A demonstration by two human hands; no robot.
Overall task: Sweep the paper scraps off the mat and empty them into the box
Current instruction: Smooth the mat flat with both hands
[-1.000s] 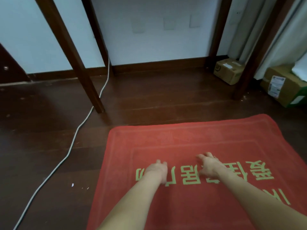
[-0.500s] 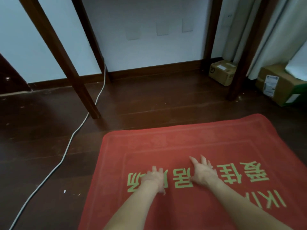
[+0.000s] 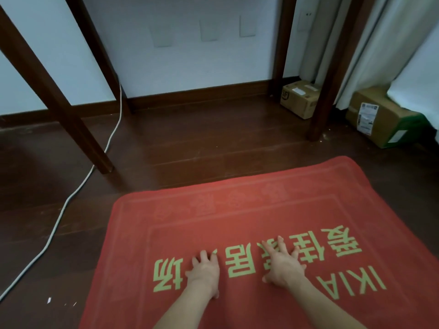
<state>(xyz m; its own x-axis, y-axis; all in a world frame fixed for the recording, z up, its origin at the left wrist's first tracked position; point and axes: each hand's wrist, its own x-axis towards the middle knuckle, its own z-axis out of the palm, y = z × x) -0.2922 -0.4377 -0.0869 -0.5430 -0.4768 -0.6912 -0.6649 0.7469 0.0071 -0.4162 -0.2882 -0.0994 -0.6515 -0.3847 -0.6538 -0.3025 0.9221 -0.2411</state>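
Observation:
A red mat [image 3: 237, 224] with pale green lettering lies on the dark wooden floor. My left hand [image 3: 204, 269] rests flat on the mat's middle, fingers spread. My right hand [image 3: 282, 263] lies flat beside it to the right, fingers spread over the lettering. Neither hand holds anything. No scraps show on the mat's surface. A few small white paper scraps [image 3: 49, 300] lie on the floor left of the mat. A small cardboard box [image 3: 299, 99] stands by the wall at the back right, and a larger box [image 3: 380, 117] farther right.
A white cable [image 3: 71, 198] runs across the floor on the left. Dark wooden furniture legs stand at the left [image 3: 71, 124] and at the back right [image 3: 325, 91]. A white curtain [image 3: 403, 43] hangs at the right.
Both hands have slid back toward me along the mat, and their fingers have spread wider. The view has shifted, so the mat sits lower in the frame.

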